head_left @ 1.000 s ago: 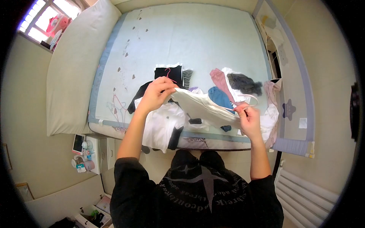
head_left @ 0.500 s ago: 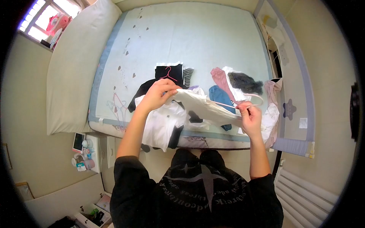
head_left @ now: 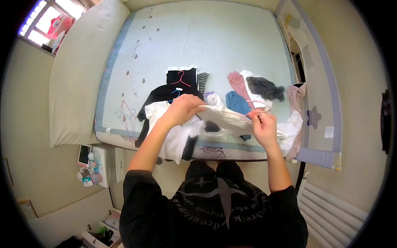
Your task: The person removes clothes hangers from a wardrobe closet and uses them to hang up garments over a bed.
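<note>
Stretched between my hands above the bed's front edge is a white garment [head_left: 226, 119]. My left hand [head_left: 185, 109] is closed on its left end, thumb against fingers. At the other end my right hand [head_left: 263, 125] grips a pale pink clothes hanger [head_left: 257, 102] and the cloth around it; the hook curves up above the fist. Most of the hanger's body is hidden in the cloth. Below my left arm lies a white shirt [head_left: 175, 142] with dark parts. Behind it is a black top [head_left: 159, 97] with a blue hanger [head_left: 177, 94].
On the bed [head_left: 206, 37] lie a pink hanger [head_left: 181, 78] over folded black clothes, blue cloth [head_left: 236, 101], a dark grey garment [head_left: 264, 87] and several pale hangers [head_left: 127, 118]. A mesh bed rail [head_left: 316, 99] stands on the right. A small shelf [head_left: 102, 165] is at left.
My hands have come closer together, the right one moving left with the hanger and the left one slightly right and down. The white garment hangs slacker, and the blue hanger has come into view.
</note>
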